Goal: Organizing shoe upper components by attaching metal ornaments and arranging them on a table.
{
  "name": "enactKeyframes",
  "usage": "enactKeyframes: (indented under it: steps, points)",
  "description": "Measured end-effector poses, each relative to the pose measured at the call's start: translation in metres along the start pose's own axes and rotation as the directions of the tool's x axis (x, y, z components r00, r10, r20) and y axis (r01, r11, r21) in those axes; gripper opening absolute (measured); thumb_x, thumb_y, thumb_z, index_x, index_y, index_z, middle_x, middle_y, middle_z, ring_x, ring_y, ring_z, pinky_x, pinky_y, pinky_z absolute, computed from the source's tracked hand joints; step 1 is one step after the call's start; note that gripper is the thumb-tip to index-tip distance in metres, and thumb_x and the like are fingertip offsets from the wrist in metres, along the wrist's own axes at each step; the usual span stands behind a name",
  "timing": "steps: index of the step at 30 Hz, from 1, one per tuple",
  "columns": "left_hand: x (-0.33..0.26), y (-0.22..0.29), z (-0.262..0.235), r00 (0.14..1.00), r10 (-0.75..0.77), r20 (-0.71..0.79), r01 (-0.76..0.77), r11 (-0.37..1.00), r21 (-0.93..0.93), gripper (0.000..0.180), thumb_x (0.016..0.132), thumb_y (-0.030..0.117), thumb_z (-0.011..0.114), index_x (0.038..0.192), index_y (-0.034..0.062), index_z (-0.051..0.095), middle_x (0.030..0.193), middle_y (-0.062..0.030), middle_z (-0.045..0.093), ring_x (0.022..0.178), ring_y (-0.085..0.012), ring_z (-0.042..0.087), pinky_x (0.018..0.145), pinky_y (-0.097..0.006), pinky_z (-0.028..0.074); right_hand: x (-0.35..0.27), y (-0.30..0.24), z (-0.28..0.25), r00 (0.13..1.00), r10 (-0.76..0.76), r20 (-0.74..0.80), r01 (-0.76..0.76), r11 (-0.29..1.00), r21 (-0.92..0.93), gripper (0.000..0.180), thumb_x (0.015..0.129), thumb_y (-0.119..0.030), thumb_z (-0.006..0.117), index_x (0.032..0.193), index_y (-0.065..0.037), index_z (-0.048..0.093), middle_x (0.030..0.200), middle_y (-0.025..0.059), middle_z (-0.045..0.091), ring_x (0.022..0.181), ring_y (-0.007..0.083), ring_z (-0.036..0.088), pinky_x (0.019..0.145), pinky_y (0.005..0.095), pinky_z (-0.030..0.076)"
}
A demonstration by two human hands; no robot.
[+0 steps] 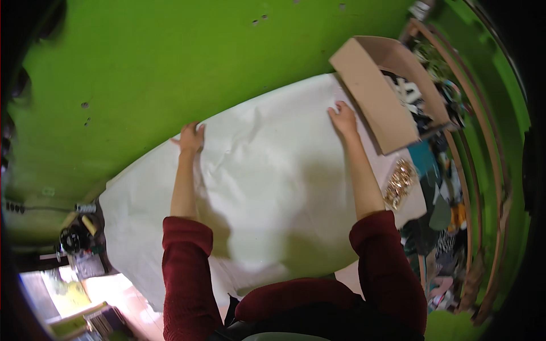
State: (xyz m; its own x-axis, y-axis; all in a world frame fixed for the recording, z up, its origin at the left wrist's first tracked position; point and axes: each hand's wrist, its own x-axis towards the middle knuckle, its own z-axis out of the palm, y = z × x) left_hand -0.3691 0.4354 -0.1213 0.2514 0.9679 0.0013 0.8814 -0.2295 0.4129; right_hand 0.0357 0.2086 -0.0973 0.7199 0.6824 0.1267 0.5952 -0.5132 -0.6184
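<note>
A large sheet of white paper [267, 170] lies spread over a table against a green wall. My left hand [191, 138] presses flat on the sheet's far edge, left of centre. My right hand [343, 119] rests flat on the far edge to the right, just beside an open cardboard box [378, 96]. Both arms wear dark red sleeves pushed up to the elbows. Neither hand holds anything.
The cardboard box holds dark cloth with white print [410, 96]. A pile of small gold-coloured pieces [400, 182] lies on the paper's right end. Patterned fabrics [441, 227] and curved wooden rails [483, 148] stand at the right. A black spool and clutter [77, 238] sit lower left.
</note>
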Motion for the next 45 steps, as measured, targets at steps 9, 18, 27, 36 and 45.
enactKeyframes:
  steps: [9, 18, 27, 36, 45]
  points:
    - [-0.003, 0.007, 0.000, 0.972, -0.007, -0.236, -0.027, 0.989, -0.143, 0.031, 0.080, 0.040, 0.060, 0.091, 0.0111, 0.062, 0.090, -0.0006, 0.059, 0.097, -0.0197, 0.051, 0.097, -0.059, 0.013, 0.013, 0.020, 0.013, 0.971, 0.189, 0.144, -0.188, 0.982, -0.023, 0.062, 0.066, -0.052, 0.068, 0.098, -0.001, 0.058, 0.093, 0.0130, 0.063, 0.088, 0.0264, 0.059, 0.078, 0.0337, 0.045]
    - [0.004, 0.012, -0.006, 0.983, -0.077, -0.169, 0.044, 0.980, -0.195, 0.027, 0.082, 0.036, 0.058, 0.086, 0.0096, 0.062, 0.067, -0.0030, 0.055, 0.080, -0.0180, 0.052, 0.100, -0.053, 0.014, -0.012, -0.008, -0.021, 0.987, 0.144, 0.074, -0.143, 0.990, -0.013, 0.047, 0.077, -0.042, 0.065, 0.071, 0.001, 0.048, 0.063, 0.0105, 0.048, 0.058, 0.0164, 0.043, 0.056, 0.0323, 0.039]
    - [0.003, 0.004, 0.007, 0.966, -0.011, -0.259, -0.019, 0.994, -0.111, 0.024, 0.084, 0.036, 0.055, 0.086, 0.0130, 0.061, 0.068, -0.0014, 0.056, 0.079, -0.0180, 0.052, 0.095, -0.054, 0.018, -0.012, -0.011, -0.024, 0.931, -0.076, -0.357, 0.205, 0.918, 0.339, 0.032, 0.088, -0.027, 0.055, 0.078, 0.002, 0.051, 0.061, 0.0088, 0.047, 0.057, 0.0184, 0.039, 0.053, 0.0311, 0.037]
    - [0.005, 0.013, 0.017, 0.965, 0.026, -0.262, -0.040, 0.998, -0.050, 0.023, 0.085, 0.034, 0.055, 0.088, 0.0118, 0.059, 0.081, -0.0034, 0.059, 0.089, -0.0203, 0.051, 0.095, -0.055, 0.018, 0.005, 0.034, -0.022, 0.992, 0.012, -0.122, 0.002, 0.993, 0.118, 0.041, 0.087, -0.036, 0.056, 0.081, 0.004, 0.054, 0.067, 0.0065, 0.055, 0.061, 0.0131, 0.043, 0.058, 0.0275, 0.039]
    - [0.001, 0.005, 0.010, 0.956, 0.067, -0.286, -0.060, 0.998, 0.033, 0.024, 0.087, 0.034, 0.052, 0.089, 0.0106, 0.057, 0.084, -0.0027, 0.059, 0.088, -0.0205, 0.050, 0.092, -0.057, 0.020, -0.016, 0.044, -0.029, 0.980, -0.127, 0.153, 0.044, 0.889, 0.455, 0.036, 0.087, -0.032, 0.057, 0.088, 0.004, 0.062, 0.063, 0.0019, 0.055, 0.058, 0.0073, 0.042, 0.056, 0.0219, 0.037]
